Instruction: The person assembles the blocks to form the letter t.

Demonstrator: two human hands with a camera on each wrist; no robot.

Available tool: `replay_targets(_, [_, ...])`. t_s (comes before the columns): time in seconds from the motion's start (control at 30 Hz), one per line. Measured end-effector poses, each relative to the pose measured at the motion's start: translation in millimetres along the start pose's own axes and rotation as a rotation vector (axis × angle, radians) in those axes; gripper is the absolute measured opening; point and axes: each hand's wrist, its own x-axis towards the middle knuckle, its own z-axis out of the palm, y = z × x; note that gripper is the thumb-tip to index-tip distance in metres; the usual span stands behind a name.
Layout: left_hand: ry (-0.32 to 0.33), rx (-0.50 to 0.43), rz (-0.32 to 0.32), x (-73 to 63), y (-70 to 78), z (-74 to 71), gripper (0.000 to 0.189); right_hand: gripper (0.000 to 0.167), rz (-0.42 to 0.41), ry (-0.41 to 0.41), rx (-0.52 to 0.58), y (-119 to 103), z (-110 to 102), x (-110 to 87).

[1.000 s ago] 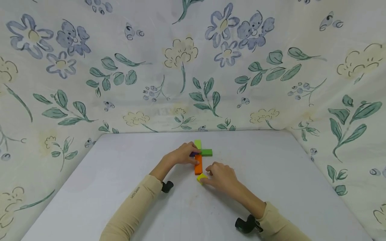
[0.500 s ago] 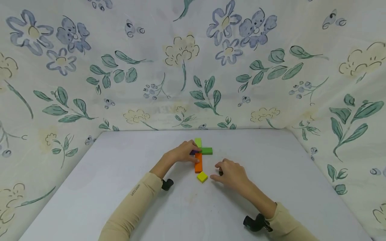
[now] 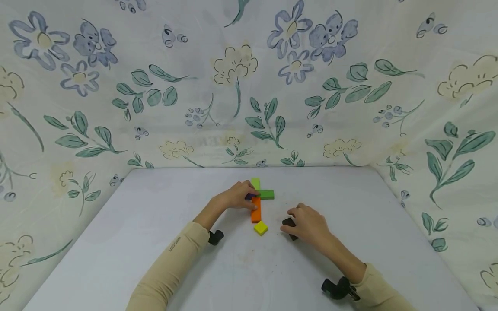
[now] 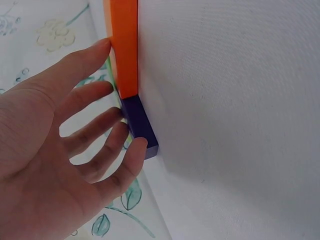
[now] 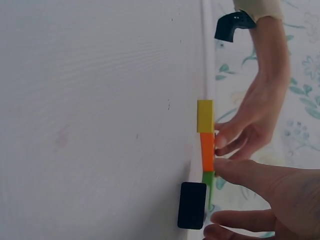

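My left hand (image 3: 237,196) rests over a row of flat blocks, fingers spread and only slightly bent. Its thumb touches the orange block (image 3: 256,211); its fingers lie over the purple block (image 4: 141,125), mostly hidden in the head view. A green block (image 3: 266,195) and a light green block (image 3: 255,183) adjoin at the far end. Just off the orange block's near end sits a yellow block (image 3: 261,228), turned like a diamond. My right hand (image 3: 311,224) hovers with parted thumb and fingers around a black block (image 5: 192,205), which shows no clear contact with the fingertips.
The blocks lie on a white table (image 3: 175,268). A floral cloth (image 3: 218,108) rises behind the table and along its sides. Black wrist cameras (image 3: 338,288) are worn at both sleeves.
My right hand has let go of the yellow block and moved right to the black block, uncovering more of it. The left hand has stayed in place.
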Motion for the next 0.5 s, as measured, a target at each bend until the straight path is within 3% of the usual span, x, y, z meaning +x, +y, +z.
replay_targets(0.5, [-0.003, -0.002, 0.001, -0.2, 0.6, -0.7, 0.05, 0.055, 0.038, -0.058, 0.04, 3.7, 2.4, -3.6])
